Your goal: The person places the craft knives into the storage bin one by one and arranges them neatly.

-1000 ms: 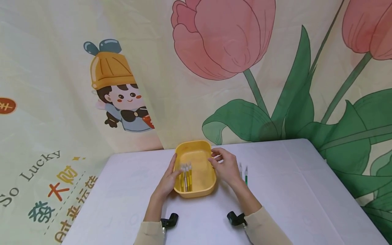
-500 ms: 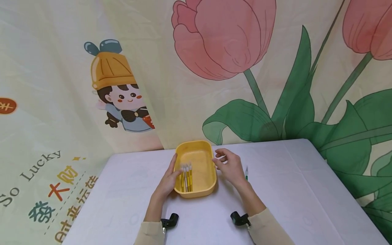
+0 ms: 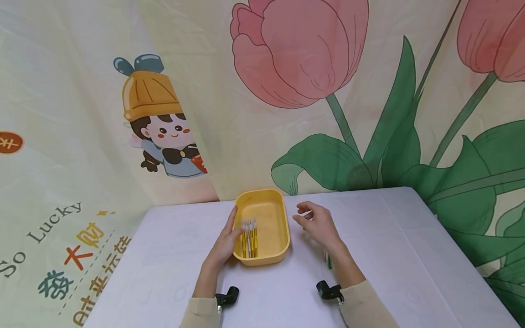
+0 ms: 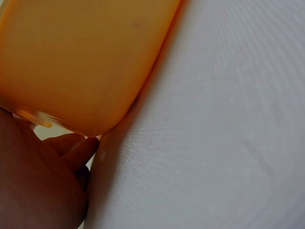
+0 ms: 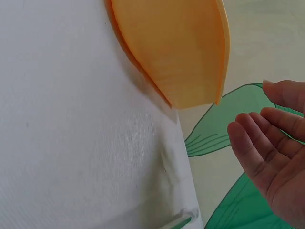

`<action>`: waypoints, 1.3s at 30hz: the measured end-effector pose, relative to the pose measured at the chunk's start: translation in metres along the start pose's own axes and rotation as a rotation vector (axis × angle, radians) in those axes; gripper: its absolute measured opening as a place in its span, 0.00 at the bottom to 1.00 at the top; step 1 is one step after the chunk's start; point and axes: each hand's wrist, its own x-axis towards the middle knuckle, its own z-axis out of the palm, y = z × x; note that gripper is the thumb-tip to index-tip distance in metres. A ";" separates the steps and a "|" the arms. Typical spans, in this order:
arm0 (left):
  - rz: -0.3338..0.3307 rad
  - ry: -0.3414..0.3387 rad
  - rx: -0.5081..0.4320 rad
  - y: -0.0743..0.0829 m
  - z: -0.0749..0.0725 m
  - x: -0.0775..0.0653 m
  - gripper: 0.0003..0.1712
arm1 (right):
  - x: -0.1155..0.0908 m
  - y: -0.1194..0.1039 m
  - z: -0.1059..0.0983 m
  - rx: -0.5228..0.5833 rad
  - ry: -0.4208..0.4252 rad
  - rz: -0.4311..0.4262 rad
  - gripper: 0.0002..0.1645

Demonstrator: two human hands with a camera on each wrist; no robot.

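A yellow rectangular tray (image 3: 270,218) with rounded corners sits on the white table. Along its left side my left hand (image 3: 221,243) grips the wall, thumb over the rim and fingers outside. In the left wrist view, fingertips (image 4: 88,148) lie against the tray's underside edge. Several slim yellow pens (image 3: 250,239) with clear ends lie side by side in the tray's left part. To the right of the tray, my right hand (image 3: 321,223) hovers with loosely bent fingers and nothing in them. Below its wrist lies a green pen (image 3: 330,262), partly hidden by the arm.
A pale pen (image 3: 325,255) lies beside the green one. Behind the white table (image 3: 393,255) hangs a printed cloth (image 3: 242,150) with tulips and a cartoon figure. Black wrist cameras are strapped at both cuffs.
My right hand has drawn away from the tray's right rim, moving right. The pens on the table now show below its wrist, nearer the front. The left hand and tray have stayed in place.
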 end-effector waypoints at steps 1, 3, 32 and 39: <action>0.001 0.000 -0.003 0.000 0.000 0.000 0.43 | 0.000 0.001 -0.002 -0.008 -0.006 0.006 0.19; 0.000 -0.001 -0.008 0.000 0.000 0.000 0.43 | 0.000 0.004 -0.005 -0.029 -0.019 0.020 0.20; -0.024 -0.001 -0.014 0.004 0.000 -0.002 0.42 | 0.003 0.023 -0.034 -0.090 -0.153 0.153 0.23; -0.011 0.005 -0.014 0.001 0.001 -0.001 0.42 | 0.003 0.029 -0.041 -0.086 -0.190 0.176 0.26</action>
